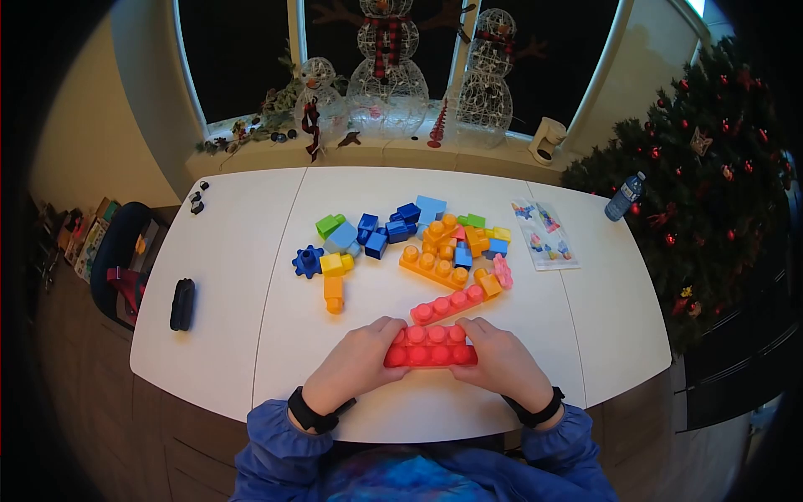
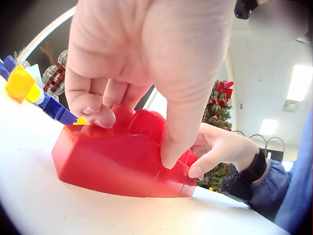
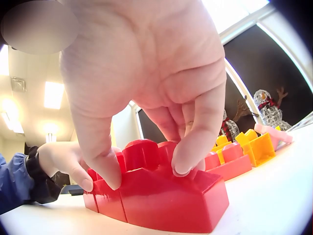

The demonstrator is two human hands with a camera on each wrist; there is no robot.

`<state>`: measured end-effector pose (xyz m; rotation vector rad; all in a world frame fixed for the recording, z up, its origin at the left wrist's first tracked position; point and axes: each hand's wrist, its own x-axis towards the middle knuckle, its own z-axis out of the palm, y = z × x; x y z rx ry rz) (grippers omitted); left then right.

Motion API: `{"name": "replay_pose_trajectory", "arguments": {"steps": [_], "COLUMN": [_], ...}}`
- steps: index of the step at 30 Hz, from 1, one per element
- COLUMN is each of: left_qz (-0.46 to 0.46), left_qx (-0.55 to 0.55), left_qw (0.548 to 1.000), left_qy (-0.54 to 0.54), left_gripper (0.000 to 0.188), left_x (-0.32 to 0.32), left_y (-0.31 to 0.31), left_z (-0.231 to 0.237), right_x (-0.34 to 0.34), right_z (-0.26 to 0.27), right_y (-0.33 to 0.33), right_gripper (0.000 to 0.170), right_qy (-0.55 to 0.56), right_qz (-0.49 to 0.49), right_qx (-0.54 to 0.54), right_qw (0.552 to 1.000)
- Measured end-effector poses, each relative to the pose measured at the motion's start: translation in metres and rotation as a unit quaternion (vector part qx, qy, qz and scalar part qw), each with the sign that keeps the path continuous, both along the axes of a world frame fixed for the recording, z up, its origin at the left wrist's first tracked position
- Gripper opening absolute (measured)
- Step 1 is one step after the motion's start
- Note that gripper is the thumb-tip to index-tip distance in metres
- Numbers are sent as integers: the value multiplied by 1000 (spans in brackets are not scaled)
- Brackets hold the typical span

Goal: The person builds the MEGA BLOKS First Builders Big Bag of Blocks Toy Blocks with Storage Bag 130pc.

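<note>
Near the front of the table, both hands hold red toy building blocks (image 1: 429, 355) with two rows of round studs. A seam runs down their side in both wrist views, and the ends slope. My left hand (image 1: 358, 358) grips the left end, thumb on the near side and fingers over the far side. On the right end, my right hand (image 1: 504, 361) pinches in the same way. In the wrist views the red blocks (image 2: 107, 161) sit low at the white tabletop. Just beyond them lies a long coral block (image 1: 447, 304) with one row of studs.
Loose blue blocks (image 1: 397, 227), yellow blocks (image 1: 336, 264) and orange blocks (image 1: 435, 266) spread behind the hands. A picture sheet (image 1: 545, 235) lies right, near a water bottle (image 1: 625, 197) at the table's edge. A black case (image 1: 182, 304) rests at left.
</note>
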<state>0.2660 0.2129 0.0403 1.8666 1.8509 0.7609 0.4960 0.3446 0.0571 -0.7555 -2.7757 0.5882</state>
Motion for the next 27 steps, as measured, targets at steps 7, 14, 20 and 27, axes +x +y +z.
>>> {"name": "replay_pose_trajectory", "arguments": {"steps": [7,14,20,27], "left_qz": [41,112,115,122], "left_qx": [105,99,102,107], "left_qw": [993,988,987,986], "left_qy": [17,-32,-38,-39], "left_gripper": [74,52,42,37], "left_x": [-7,-19,-17,-19], "left_y": [-14,-33,-32,-36], "left_z": [27,33,32,32], "right_x": [17,29,-20,-66], "right_z": [25,32,17,-12], "right_y": [5,38,88,115], "right_gripper": [70,39,26,26], "right_qy": [-33,47,69,-71], "right_qz": [-29,-54,-25,-25], "right_qx": [7,-12,84,162], "right_qw": [999,997,994,984]}}
